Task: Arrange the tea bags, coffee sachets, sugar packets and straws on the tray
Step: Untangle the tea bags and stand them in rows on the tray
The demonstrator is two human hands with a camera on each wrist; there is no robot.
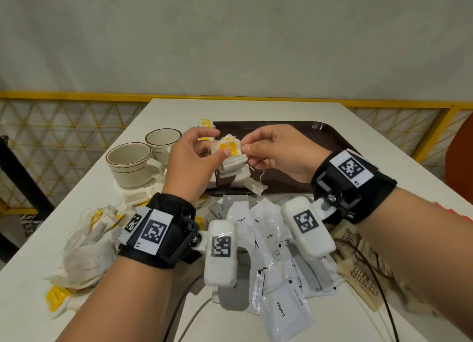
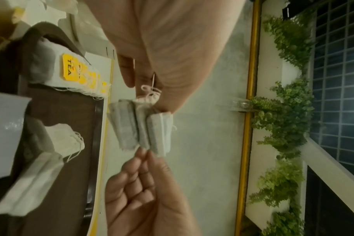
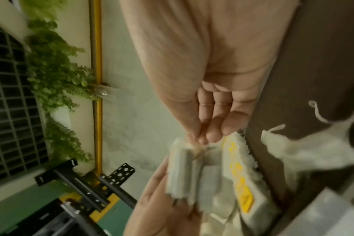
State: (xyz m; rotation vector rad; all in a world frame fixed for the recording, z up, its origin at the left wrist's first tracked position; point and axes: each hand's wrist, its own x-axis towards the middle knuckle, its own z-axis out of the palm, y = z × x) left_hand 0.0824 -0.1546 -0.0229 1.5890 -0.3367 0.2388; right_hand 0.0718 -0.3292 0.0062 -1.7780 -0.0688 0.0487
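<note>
Both hands hold a small bundle of tea bags (image 1: 230,153) above the left part of the brown tray (image 1: 307,134). My left hand (image 1: 218,144) grips the bundle, thumb on a yellow tag. My right hand (image 1: 245,148) pinches its right edge. In the left wrist view the bundle (image 2: 141,126) hangs between my left hand (image 2: 150,95) and my right hand (image 2: 145,151). The right wrist view shows my right hand (image 3: 198,138) pinching the top of the bundle (image 3: 192,172). More tea bags (image 1: 245,183) lie on the tray, with a yellow-tagged row (image 2: 71,70) at its far left corner.
White coffee sachets (image 1: 268,239) are heaped on the table in front of the tray, brown packets (image 1: 358,259) to their right. Loose tea bags (image 1: 89,239) are piled on the left. Two cups (image 1: 130,162) (image 1: 163,139) stand left of the tray.
</note>
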